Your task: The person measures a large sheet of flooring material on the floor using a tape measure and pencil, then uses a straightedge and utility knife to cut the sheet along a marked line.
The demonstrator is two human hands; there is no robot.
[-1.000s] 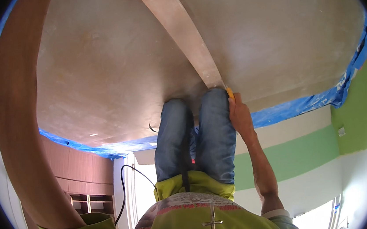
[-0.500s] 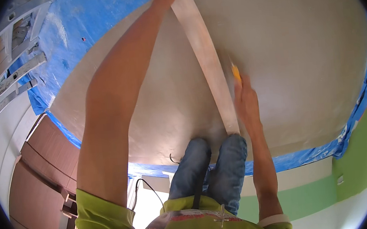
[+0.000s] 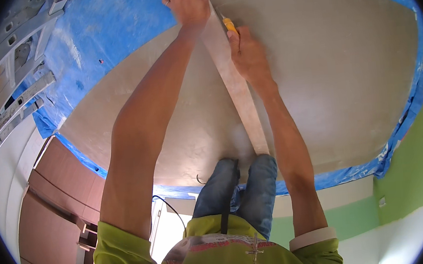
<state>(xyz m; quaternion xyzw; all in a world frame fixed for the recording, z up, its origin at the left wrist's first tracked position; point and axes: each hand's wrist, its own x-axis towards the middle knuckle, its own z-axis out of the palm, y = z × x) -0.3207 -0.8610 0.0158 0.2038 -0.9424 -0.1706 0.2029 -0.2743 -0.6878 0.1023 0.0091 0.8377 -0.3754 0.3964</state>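
Observation:
A long, pale, flat wooden strip (image 3: 235,86) lies across the large brown sheet (image 3: 338,69), running from my knees to the far edge. My left hand (image 3: 189,6) bears down at the strip's far end, its fingers bent and partly cut off by the top of the picture. In my right hand (image 3: 250,52) is a yellow utility knife (image 3: 230,26), gripped in a fist. Its thin blade points away from me, beside the strip's right edge near the far end.
Blue plastic sheeting (image 3: 125,26) shows around the brown sheet. A metal ladder (image 3: 19,89) lies at the far left, above brown cabinets (image 3: 47,219). My jeans-clad knees (image 3: 264,173) are at the near end of the strip. A green wall (image 3: 412,158) rises on the right.
My right hand has moved the knife away from me along the strip's right side, to near its far end. My left hand has stayed at the far end; the view has shifted slightly.

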